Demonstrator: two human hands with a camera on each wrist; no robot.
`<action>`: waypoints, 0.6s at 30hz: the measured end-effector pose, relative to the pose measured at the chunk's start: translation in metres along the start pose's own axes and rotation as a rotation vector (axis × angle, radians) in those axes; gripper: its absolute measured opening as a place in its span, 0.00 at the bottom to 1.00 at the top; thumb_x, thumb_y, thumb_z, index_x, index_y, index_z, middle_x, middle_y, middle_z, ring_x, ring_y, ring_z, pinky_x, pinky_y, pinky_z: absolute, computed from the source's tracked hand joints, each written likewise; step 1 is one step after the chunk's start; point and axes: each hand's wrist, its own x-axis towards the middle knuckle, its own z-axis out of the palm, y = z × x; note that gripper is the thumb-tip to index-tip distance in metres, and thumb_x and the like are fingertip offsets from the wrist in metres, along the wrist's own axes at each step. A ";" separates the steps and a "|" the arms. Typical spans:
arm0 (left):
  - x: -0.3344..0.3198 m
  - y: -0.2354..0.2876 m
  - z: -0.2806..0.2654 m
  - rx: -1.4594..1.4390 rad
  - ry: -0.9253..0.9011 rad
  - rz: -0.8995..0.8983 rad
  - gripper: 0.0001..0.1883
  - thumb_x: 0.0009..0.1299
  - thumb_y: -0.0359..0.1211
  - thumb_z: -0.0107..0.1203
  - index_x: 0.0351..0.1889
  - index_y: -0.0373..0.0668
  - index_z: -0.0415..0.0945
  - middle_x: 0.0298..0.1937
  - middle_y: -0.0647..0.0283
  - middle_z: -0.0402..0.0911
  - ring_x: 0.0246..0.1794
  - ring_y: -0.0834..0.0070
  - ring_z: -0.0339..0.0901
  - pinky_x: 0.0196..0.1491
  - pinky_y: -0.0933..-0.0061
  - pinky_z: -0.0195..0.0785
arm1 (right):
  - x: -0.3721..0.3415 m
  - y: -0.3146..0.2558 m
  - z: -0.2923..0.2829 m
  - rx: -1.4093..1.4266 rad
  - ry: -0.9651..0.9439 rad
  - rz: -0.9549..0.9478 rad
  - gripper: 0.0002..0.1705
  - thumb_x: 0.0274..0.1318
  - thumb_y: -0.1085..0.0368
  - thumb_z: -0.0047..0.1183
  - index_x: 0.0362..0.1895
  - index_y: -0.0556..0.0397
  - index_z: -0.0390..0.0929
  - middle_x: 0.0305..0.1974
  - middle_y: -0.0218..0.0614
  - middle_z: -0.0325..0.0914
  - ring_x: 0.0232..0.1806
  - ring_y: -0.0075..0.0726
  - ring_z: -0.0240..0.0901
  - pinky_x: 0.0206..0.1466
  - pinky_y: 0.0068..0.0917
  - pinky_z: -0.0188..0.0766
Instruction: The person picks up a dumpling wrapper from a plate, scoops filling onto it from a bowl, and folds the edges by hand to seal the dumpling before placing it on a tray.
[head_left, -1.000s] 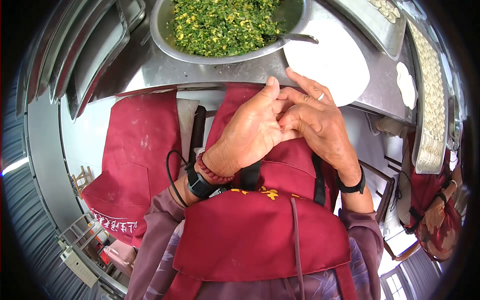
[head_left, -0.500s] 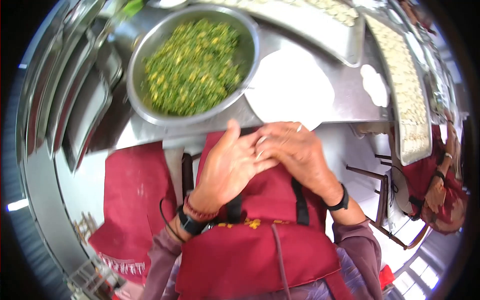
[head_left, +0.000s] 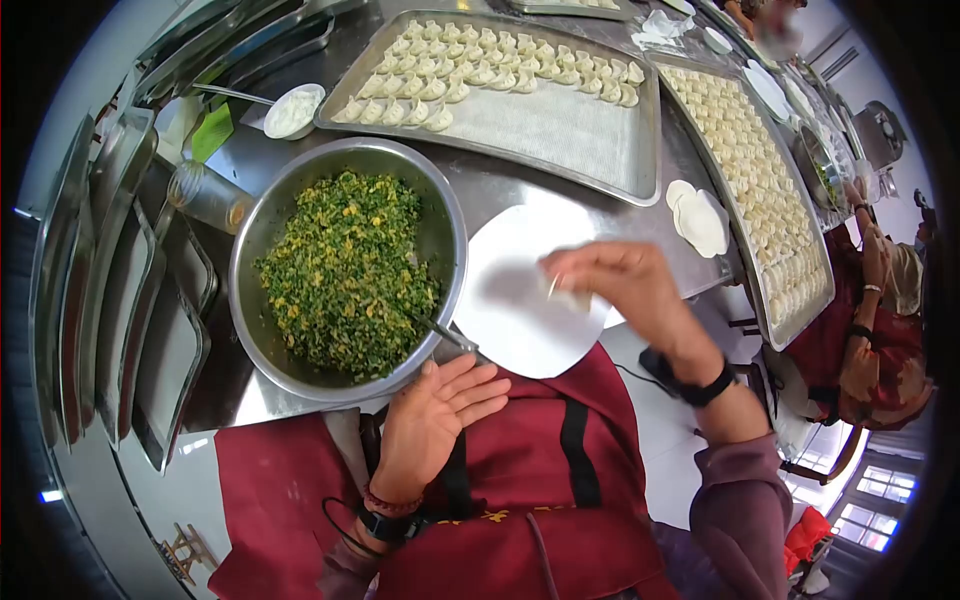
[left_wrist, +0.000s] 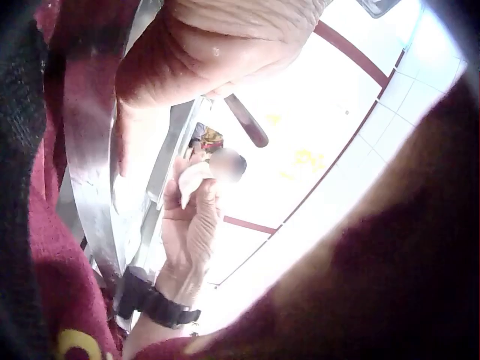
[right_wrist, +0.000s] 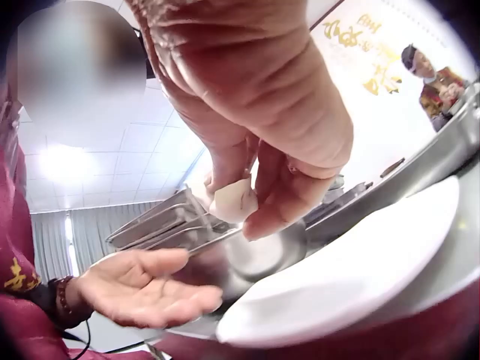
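Our right hand (head_left: 628, 290) pinches the small, pale, folded dough dumpling (head_left: 566, 296) between thumb and fingertips, held up over the white round plate (head_left: 510, 345). If we squeeze too hard, the soft dough could dent or split; if we pinch too lightly, it could slip onto the plate. We cannot tell whether its seam is sealed all round, and a weak spot there could let filling out.

Our left hand (head_left: 420, 425) lies palm up, fingers nearly straight and a little spread, holding nothing, near the wide, round steel bowl (head_left: 435, 215) of chopped green-and-yellow filling. The metal spoon handle (head_left: 447, 333) sticks out over the rim towards the plate, so a low sweep of either hand could knock it and scatter filling.

On the rectangular metal tray (head_left: 570, 125), a bare patch lies beside the rows. Setting the dumpling down too close to another could make the 2 stick. The thin, round, white wrappers (head_left: 700, 222) lie uncovered and overlapping; they could dry or cling together.
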 end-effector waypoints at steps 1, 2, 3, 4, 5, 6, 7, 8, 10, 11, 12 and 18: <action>0.001 0.000 -0.005 0.034 0.041 0.029 0.32 0.79 0.47 0.40 0.63 0.22 0.58 0.58 0.33 0.70 0.60 0.41 0.71 0.64 0.43 0.65 | 0.015 -0.012 -0.010 -0.138 0.064 -0.035 0.09 0.59 0.66 0.60 0.42 0.57 0.85 0.38 0.31 0.85 0.37 0.17 0.77 0.43 0.17 0.74; 0.002 0.000 -0.009 0.067 0.082 0.058 0.31 0.79 0.46 0.40 0.63 0.22 0.59 0.57 0.34 0.71 0.59 0.41 0.72 0.63 0.44 0.67 | 0.034 -0.017 -0.023 -0.179 0.111 0.003 0.10 0.60 0.65 0.59 0.42 0.57 0.85 0.37 0.30 0.85 0.36 0.17 0.77 0.41 0.17 0.73; 0.003 0.000 -0.014 0.100 0.123 0.087 0.29 0.79 0.44 0.40 0.62 0.22 0.60 0.57 0.34 0.72 0.58 0.41 0.74 0.62 0.44 0.68 | 0.050 -0.030 -0.030 -0.245 0.157 -0.005 0.11 0.60 0.63 0.60 0.42 0.56 0.84 0.36 0.29 0.84 0.34 0.17 0.76 0.38 0.18 0.73; 0.004 -0.001 -0.018 0.065 0.148 0.095 0.26 0.79 0.41 0.40 0.60 0.23 0.62 0.55 0.34 0.74 0.55 0.41 0.75 0.60 0.46 0.71 | 0.065 -0.042 -0.038 -0.309 0.179 0.052 0.13 0.61 0.59 0.59 0.42 0.56 0.84 0.34 0.30 0.84 0.31 0.19 0.75 0.36 0.20 0.73; 0.004 -0.001 -0.020 0.052 0.138 0.084 0.26 0.79 0.41 0.41 0.60 0.23 0.62 0.54 0.34 0.74 0.55 0.42 0.75 0.60 0.46 0.71 | 0.086 -0.041 -0.049 -0.420 0.238 -0.016 0.15 0.61 0.56 0.59 0.41 0.55 0.84 0.34 0.31 0.83 0.29 0.20 0.74 0.35 0.20 0.73; 0.004 0.000 -0.023 0.039 0.128 0.074 0.26 0.78 0.41 0.41 0.60 0.23 0.63 0.54 0.35 0.74 0.56 0.42 0.75 0.60 0.46 0.71 | 0.106 -0.041 -0.057 -0.400 0.266 -0.032 0.15 0.61 0.57 0.59 0.41 0.55 0.84 0.33 0.32 0.83 0.29 0.21 0.75 0.35 0.20 0.75; 0.005 0.000 -0.025 0.025 0.119 0.063 0.25 0.78 0.41 0.41 0.59 0.23 0.63 0.54 0.35 0.75 0.56 0.42 0.75 0.60 0.46 0.71 | 0.132 -0.036 -0.072 -0.332 0.251 -0.021 0.13 0.60 0.59 0.60 0.39 0.58 0.84 0.31 0.32 0.82 0.28 0.23 0.76 0.35 0.22 0.77; 0.007 -0.002 -0.028 0.022 0.112 0.048 0.26 0.77 0.42 0.41 0.60 0.25 0.64 0.54 0.37 0.76 0.56 0.43 0.75 0.60 0.46 0.70 | 0.152 -0.032 -0.082 -0.329 0.262 -0.032 0.13 0.58 0.60 0.60 0.38 0.59 0.83 0.30 0.33 0.82 0.29 0.24 0.76 0.34 0.23 0.78; 0.010 -0.003 -0.034 0.027 0.100 0.034 0.27 0.77 0.43 0.40 0.61 0.26 0.64 0.55 0.39 0.77 0.56 0.44 0.76 0.61 0.46 0.69 | 0.187 -0.028 -0.099 -0.342 0.294 -0.021 0.13 0.56 0.62 0.61 0.37 0.61 0.83 0.30 0.35 0.81 0.29 0.26 0.77 0.31 0.23 0.80; 0.010 -0.004 -0.036 0.027 0.094 0.026 0.28 0.77 0.44 0.40 0.62 0.26 0.64 0.55 0.40 0.77 0.56 0.44 0.76 0.61 0.46 0.69 | 0.202 -0.026 -0.106 -0.357 0.315 0.005 0.13 0.55 0.62 0.62 0.36 0.61 0.83 0.30 0.35 0.81 0.28 0.27 0.77 0.30 0.23 0.80; 0.010 -0.004 -0.038 0.070 0.061 0.030 0.28 0.77 0.45 0.37 0.62 0.28 0.64 0.57 0.42 0.76 0.57 0.46 0.75 0.62 0.47 0.67 | 0.213 -0.024 -0.109 -0.372 0.335 0.030 0.13 0.54 0.62 0.62 0.35 0.62 0.82 0.30 0.36 0.81 0.28 0.27 0.78 0.29 0.23 0.81; 0.007 -0.003 -0.042 -0.013 0.049 0.004 0.24 0.79 0.42 0.36 0.62 0.31 0.64 0.59 0.38 0.73 0.59 0.40 0.72 0.60 0.44 0.69 | 0.259 -0.012 -0.102 -0.409 0.502 0.101 0.09 0.53 0.65 0.61 0.32 0.60 0.83 0.26 0.36 0.81 0.25 0.28 0.80 0.27 0.22 0.80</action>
